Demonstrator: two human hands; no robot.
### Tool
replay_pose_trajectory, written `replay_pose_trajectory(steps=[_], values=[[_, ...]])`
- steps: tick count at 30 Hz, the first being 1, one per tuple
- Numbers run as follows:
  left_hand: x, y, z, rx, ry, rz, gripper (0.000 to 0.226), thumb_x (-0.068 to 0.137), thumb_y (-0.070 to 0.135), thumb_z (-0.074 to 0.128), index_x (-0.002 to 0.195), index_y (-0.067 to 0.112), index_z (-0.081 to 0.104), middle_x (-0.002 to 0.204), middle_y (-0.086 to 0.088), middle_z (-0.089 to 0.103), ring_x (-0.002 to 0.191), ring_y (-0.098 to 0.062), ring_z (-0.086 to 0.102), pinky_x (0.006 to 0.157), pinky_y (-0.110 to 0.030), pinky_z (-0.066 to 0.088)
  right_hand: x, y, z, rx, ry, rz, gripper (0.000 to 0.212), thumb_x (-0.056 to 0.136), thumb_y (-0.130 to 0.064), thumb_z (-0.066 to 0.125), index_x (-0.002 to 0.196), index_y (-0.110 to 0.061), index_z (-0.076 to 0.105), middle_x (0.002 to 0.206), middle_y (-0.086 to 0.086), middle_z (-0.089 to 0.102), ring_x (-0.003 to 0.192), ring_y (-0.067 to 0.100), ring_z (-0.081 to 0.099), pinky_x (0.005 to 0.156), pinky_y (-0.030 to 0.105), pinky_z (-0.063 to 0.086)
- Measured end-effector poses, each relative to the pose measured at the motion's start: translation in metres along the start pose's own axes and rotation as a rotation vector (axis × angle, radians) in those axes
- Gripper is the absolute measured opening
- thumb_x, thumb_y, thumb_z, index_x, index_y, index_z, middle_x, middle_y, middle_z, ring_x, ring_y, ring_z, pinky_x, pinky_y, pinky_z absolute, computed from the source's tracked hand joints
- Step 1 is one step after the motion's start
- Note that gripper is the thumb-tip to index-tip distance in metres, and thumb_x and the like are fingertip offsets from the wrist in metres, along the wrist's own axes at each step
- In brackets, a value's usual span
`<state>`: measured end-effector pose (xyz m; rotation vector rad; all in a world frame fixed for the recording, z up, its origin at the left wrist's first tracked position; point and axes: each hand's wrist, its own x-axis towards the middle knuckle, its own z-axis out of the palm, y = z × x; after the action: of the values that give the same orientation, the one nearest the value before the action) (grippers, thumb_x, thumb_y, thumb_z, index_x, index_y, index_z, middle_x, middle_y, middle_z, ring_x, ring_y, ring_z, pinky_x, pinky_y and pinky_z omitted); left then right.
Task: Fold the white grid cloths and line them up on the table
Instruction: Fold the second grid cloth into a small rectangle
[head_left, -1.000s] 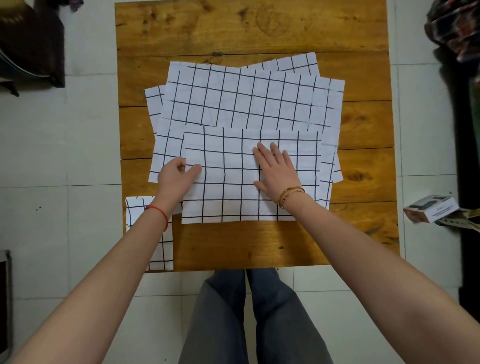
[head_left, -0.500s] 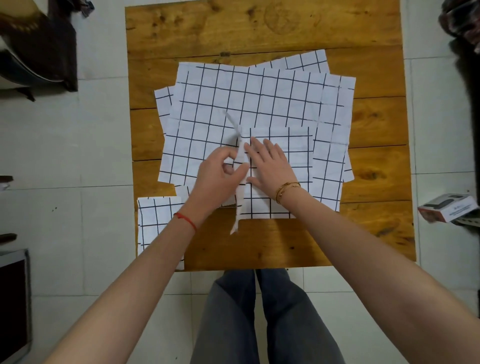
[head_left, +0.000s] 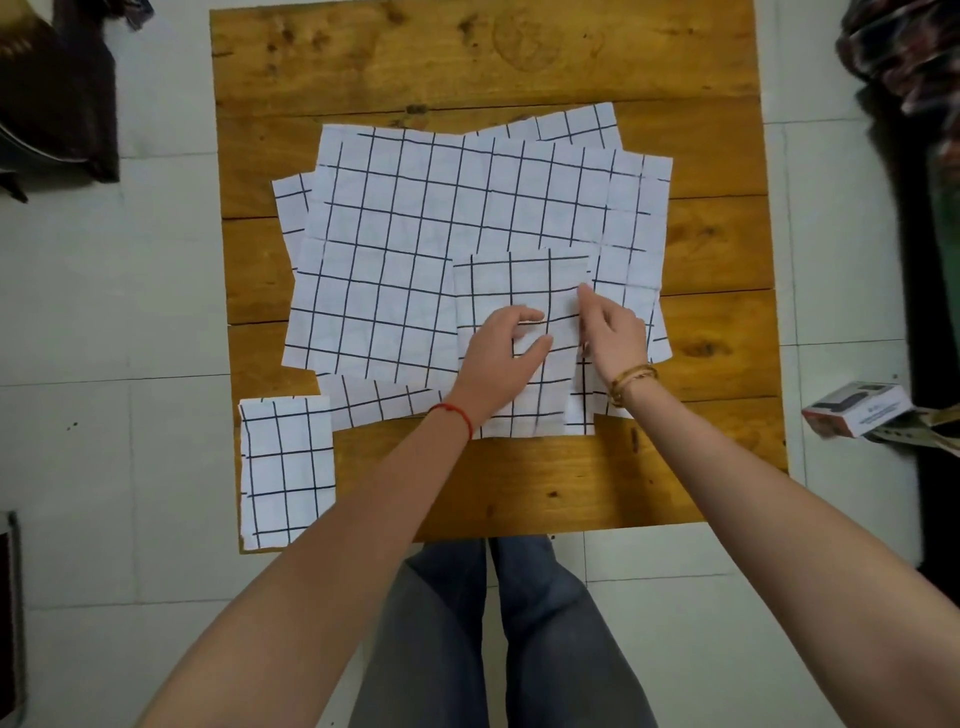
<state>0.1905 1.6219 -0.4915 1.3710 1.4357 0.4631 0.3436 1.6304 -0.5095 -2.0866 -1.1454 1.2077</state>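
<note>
A small folded white grid cloth (head_left: 511, 283) lies on top of a pile of spread-out grid cloths (head_left: 405, 234) in the middle of the wooden table (head_left: 467, 62). My left hand (head_left: 501, 358) rests on the folded cloth, fingers loosely bent and thumb spread, pressing the top layer down. My right hand (head_left: 615, 338) is at the cloth's right edge; its index finger lies along that edge and the other fingers curl onto it. Another folded grid cloth (head_left: 285, 467) lies alone at the table's near left corner.
Bare wood shows along the table's far side and near right part. A small cardboard box (head_left: 857, 410) lies on the tiled floor to the right. Dark objects (head_left: 57, 104) stand at the far left. My legs (head_left: 498, 634) are under the near edge.
My left hand lifted the cloth's left half and carried it over to the right, halving its width. My right hand slid from the cloth's middle to its right edge.
</note>
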Motion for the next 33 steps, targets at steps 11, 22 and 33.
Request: replay_pose_trajectory(steps=[11, 22, 33], values=[[-0.007, -0.042, -0.035, 0.517, 0.053, 0.062, 0.052, 0.093, 0.011, 0.051, 0.145, 0.011, 0.040, 0.151, -0.006, 0.036, 0.142, -0.020, 0.026, 0.118, -0.037, 0.024, 0.015, 0.011, 0.000, -0.338, -0.001, 0.113, 0.013, 0.086, -0.019, 0.053, 0.076, -0.012, 0.053, 0.067, 0.002, 0.052, 0.067, 0.020, 0.050, 0.061, 0.024, 0.041], [0.010, -0.055, -0.047, 1.008, -0.162, 0.056, 0.083, 0.092, 0.036, 0.060, 0.155, 0.017, 0.009, 0.163, -0.004, -0.001, 0.149, -0.030, 0.000, 0.120, -0.049, 0.015, 0.015, 0.002, 0.000, -0.641, 0.100, 0.067, 0.034, 0.085, -0.028, 0.056, 0.108, -0.005, 0.048, 0.099, 0.012, 0.059, 0.086, 0.030, 0.059, 0.071, 0.040, 0.051], [0.038, -0.049, -0.058, 0.995, -0.158, 0.084, 0.089, 0.089, 0.037, 0.059, 0.155, 0.016, 0.003, 0.163, 0.000, -0.005, 0.149, -0.025, -0.007, 0.120, -0.051, 0.005, 0.039, -0.041, 0.048, -0.986, -0.222, -0.642, 0.059, 0.096, -0.025, 0.039, 0.150, -0.011, 0.021, 0.157, 0.004, 0.021, 0.145, 0.029, 0.014, 0.118, 0.048, 0.013]])
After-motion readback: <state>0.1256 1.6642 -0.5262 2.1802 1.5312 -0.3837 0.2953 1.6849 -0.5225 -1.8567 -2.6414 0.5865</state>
